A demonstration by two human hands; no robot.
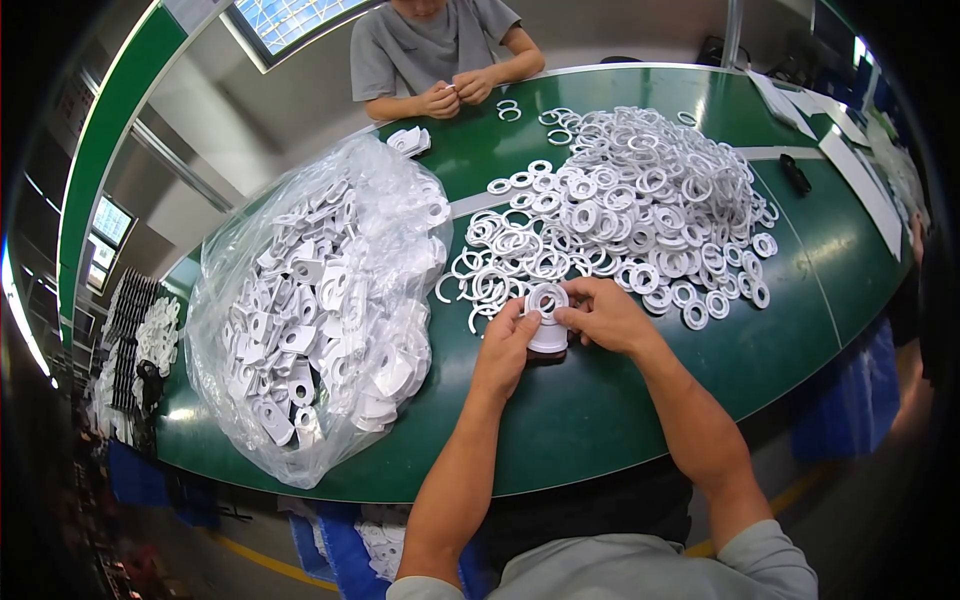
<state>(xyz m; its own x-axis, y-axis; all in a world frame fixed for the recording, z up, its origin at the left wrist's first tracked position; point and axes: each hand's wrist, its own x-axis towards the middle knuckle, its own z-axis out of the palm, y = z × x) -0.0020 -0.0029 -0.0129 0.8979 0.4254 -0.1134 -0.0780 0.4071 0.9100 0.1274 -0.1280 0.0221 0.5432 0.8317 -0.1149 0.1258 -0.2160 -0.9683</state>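
Note:
Close to my body, both hands hold a white plastic piece point(547, 340) with a rounded lower end. A white ring point(546, 290) sits at its top, and whether the two are joined I cannot tell. My left hand point(508, 345) grips the left side, thumb against the front. From the right, my right hand point(607, 316) pinches around the ring's edge, its fingers closed. Just beyond my hands spreads a large heap of white plastic rings point(650, 190); some rings at its left are open-ended. To the left lies a clear plastic bag point(215, 330) full of flat white pieces with round holes point(300, 340).
All this lies on a green table point(600, 430) with a curved-looking edge. Across it, another person point(425, 60) handles a small part near a few loose rings point(509, 110). A black object point(795, 175) and white sheets point(862, 195) lie at the right.

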